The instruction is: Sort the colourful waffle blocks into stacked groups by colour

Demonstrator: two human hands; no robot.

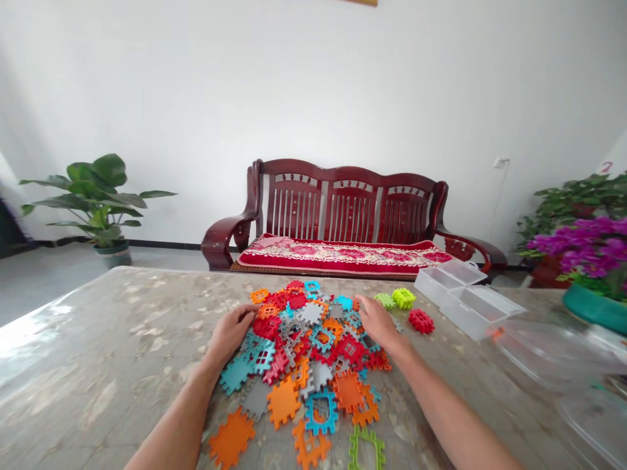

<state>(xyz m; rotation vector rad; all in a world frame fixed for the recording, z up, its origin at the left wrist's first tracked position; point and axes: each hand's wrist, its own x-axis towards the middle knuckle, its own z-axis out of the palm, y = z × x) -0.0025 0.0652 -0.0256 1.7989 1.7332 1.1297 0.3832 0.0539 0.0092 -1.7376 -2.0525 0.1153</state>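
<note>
A loose heap of flat, notched plastic pieces (283, 402) in orange, red, blue, grey and green covers the middle of the table. My left hand (233, 331) rests at the heap's left edge, fingers bent beside red and teal pieces; what they hold, if anything, is hidden. At the upper right edge of the heap is my right hand (376, 318), its fingertips closed near a small orange-red piece. A green assembled block (403, 299) and a red assembled block (421, 320) sit just right of my right hand. A green frame piece (366, 450) lies at the near edge.
Clear plastic boxes (473, 312) stand open on the right, with transparent lids or containers (553, 349) nearer. A teal pot (595, 307) of purple flowers is at the far right. Behind the patterned table (122, 365) stands a wooden bench (350, 209).
</note>
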